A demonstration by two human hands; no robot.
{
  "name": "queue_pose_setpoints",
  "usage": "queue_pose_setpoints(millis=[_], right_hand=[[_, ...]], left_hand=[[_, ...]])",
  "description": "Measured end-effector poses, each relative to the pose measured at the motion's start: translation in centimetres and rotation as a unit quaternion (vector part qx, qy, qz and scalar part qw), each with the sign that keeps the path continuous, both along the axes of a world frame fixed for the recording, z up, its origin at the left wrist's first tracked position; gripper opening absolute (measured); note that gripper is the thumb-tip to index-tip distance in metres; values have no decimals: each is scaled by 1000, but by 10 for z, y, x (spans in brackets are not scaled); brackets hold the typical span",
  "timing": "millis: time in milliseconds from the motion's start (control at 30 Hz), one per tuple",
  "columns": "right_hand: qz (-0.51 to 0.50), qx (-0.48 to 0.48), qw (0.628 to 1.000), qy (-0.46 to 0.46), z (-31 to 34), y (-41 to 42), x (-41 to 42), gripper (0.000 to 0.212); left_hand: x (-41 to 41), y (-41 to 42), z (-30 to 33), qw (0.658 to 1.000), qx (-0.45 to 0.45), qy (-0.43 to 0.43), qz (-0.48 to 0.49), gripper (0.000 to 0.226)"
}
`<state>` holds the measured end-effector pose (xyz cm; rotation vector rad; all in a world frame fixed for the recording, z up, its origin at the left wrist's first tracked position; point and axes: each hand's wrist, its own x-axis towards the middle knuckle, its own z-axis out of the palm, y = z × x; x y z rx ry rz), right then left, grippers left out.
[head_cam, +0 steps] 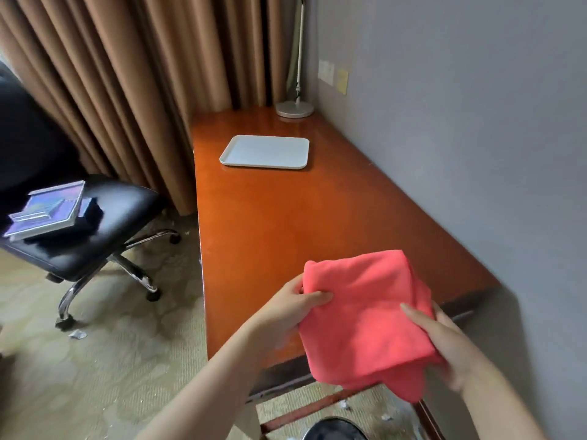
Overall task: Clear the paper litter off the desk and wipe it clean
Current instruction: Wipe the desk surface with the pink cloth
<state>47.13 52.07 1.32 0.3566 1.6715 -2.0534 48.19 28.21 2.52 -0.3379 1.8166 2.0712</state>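
Observation:
A folded pink cloth (365,319) hangs just above the near end of the glossy orange-brown desk (270,217). My left hand (289,309) grips its left edge, thumb on top. My right hand (441,341) holds its right side, thumb lying across the cloth and fingers hidden behind it. No paper lies on the desk top. Small paper scraps (77,334) lie on the carpet left of the desk, and more scraps (344,404) lie under it.
A white tray (265,151) sits on the far part of the desk, with a lamp base (294,108) behind it. A black office chair (95,223) carrying books (47,211) stands at the left. A dark bin (335,430) is under the near edge. The grey wall runs along the right.

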Motion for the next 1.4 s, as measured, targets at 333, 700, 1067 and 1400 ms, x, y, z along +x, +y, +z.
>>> queue_pose_setpoints(millis=[333,700,1067,1400], right_hand=[[7,73,997,19,-5,-143,-130,42],[77,540,775,318,-25,-324,-260,78],[221,582,716,316,-80,-400,-293,46],[236,587,685,361,-88,-369,-233,44]], left_hand=[[-110,-123,-2,976,-142,32,162,25],[-265,-271,-32,852,-476,32,218,56],[-284,-265,-91,783,-613,101,-25,46],[-210,-234,-93,779,-617,112,22,41]])
